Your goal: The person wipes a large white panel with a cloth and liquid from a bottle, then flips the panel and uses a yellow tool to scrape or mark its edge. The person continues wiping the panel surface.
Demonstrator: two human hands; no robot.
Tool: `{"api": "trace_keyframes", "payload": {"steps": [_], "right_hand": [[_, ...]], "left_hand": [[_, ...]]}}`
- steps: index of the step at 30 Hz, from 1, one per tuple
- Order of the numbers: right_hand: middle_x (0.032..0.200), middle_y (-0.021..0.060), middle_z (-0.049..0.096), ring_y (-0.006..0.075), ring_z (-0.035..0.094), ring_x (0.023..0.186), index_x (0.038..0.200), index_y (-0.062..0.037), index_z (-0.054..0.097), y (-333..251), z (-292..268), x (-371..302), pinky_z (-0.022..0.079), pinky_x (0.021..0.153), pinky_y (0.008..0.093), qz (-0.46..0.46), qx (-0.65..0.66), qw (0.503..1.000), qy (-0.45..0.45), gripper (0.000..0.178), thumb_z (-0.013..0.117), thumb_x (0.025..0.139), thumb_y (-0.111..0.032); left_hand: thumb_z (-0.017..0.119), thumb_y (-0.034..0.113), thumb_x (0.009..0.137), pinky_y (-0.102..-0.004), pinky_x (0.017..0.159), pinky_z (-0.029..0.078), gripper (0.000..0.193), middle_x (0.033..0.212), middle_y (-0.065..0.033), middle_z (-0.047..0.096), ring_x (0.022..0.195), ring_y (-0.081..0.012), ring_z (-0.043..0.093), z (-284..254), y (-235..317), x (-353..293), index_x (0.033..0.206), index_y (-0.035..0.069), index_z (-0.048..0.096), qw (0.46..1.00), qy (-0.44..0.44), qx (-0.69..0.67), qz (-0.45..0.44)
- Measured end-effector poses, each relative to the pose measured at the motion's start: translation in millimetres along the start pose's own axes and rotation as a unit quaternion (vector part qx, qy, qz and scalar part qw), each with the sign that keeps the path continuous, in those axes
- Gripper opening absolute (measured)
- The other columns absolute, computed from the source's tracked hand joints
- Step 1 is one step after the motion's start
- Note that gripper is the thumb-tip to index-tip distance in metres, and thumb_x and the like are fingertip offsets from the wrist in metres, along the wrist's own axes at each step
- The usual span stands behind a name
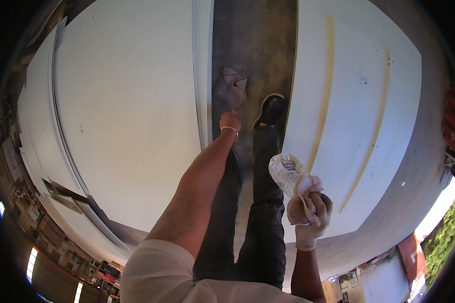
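My left hand (230, 121), bare with a white band at the wrist, reaches forward over the gap between two pale panels. Its fingers are curled closed. A greyish-pink cloth (233, 87) lies just beyond it, and whether the fingers grip its dark near edge cannot be made out. On the right, my right hand (322, 208) wears a pale knitted glove and is closed around a crumpled whitish rag (309, 188). A whitish, see-through plastic bottle (285, 168) sticks out from beside the rag; the glove and rag hide its near end.
A large white panel (131, 111) fills the left side, with more panels beyond its edge. To the right lies another white panel (354, 116) with two yellowish stripes. My black shoe (272, 109) stands on the dark floor (255, 45) between them.
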State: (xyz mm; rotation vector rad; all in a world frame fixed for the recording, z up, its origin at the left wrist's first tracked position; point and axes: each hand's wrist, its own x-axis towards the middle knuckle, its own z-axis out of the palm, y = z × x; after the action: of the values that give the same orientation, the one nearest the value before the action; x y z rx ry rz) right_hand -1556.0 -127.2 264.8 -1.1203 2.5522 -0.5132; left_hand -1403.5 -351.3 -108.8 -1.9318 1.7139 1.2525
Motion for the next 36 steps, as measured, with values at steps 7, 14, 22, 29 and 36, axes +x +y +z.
{"api": "trace_keyframes", "payload": {"steps": [7,14,22,29,36], "right_hand": [[0.115,0.0097,0.067,0.0343,0.069,0.103,0.115,-0.0158,0.070,3.1,5.2,161.5,0.059,0.081,0.0438,0.026,0.017,0.998,-0.049,0.035,0.084,0.083,-0.015],[0.113,0.0143,0.067,0.0368,0.070,0.100,0.114,-0.0155,0.072,-6.6,-36.4,270.2,0.058,0.083,0.0452,0.014,0.011,0.997,-0.073,0.030,0.082,0.085,-0.015],[0.111,0.0168,0.068,0.0389,0.072,0.098,0.112,-0.0132,0.076,-54.8,-55.9,414.8,0.059,0.082,0.0449,-0.034,0.032,0.996,-0.074,0.027,0.080,0.086,-0.013],[0.113,0.0163,0.069,0.0406,0.073,0.098,0.114,-0.0129,0.076,-133.8,-12.7,592.7,0.059,0.080,0.0462,-0.115,0.002,0.985,-0.128,0.031,0.080,0.084,-0.013],[0.116,0.0174,0.067,0.0413,0.071,0.102,0.116,-0.0126,0.075,-242.0,61.0,762.5,0.059,0.084,0.0466,-0.218,-0.023,0.952,-0.212,0.033,0.082,0.084,-0.016]], "left_hand": [[0.069,0.021,0.091,-0.0504,0.101,0.056,0.046,0.126,-0.0194,0.074,0.120,-0.0423,0.068,2.6,-0.5,62.8,0.136,0.013,0.066,0.999,0.021,0.003,0.050],[0.064,0.021,0.093,-0.0462,0.102,0.056,0.032,0.119,-0.0201,0.076,0.115,-0.0386,0.071,-59.5,-28.4,6.9,0.120,0.008,0.075,0.982,-0.169,0.051,-0.072],[0.062,0.020,0.093,-0.0466,0.097,0.057,0.028,0.110,-0.0213,0.077,0.106,-0.0414,0.073,-201.6,124.4,101.4,0.113,0.006,0.075,0.998,-0.055,-0.026,0.004],[0.073,0.014,0.089,-0.0490,0.117,0.043,0.054,0.150,-0.0123,0.055,0.143,-0.0333,0.048,-344.8,267.8,289.7,0.141,0.011,0.058,0.982,0.107,0.117,0.101],[0.078,0.031,0.093,-0.0533,0.130,0.025,0.064,0.161,-0.0147,0.045,0.155,-0.0348,0.033,-436.9,302.3,441.6,0.152,0.020,0.054,0.949,0.049,0.287,0.119]]}}
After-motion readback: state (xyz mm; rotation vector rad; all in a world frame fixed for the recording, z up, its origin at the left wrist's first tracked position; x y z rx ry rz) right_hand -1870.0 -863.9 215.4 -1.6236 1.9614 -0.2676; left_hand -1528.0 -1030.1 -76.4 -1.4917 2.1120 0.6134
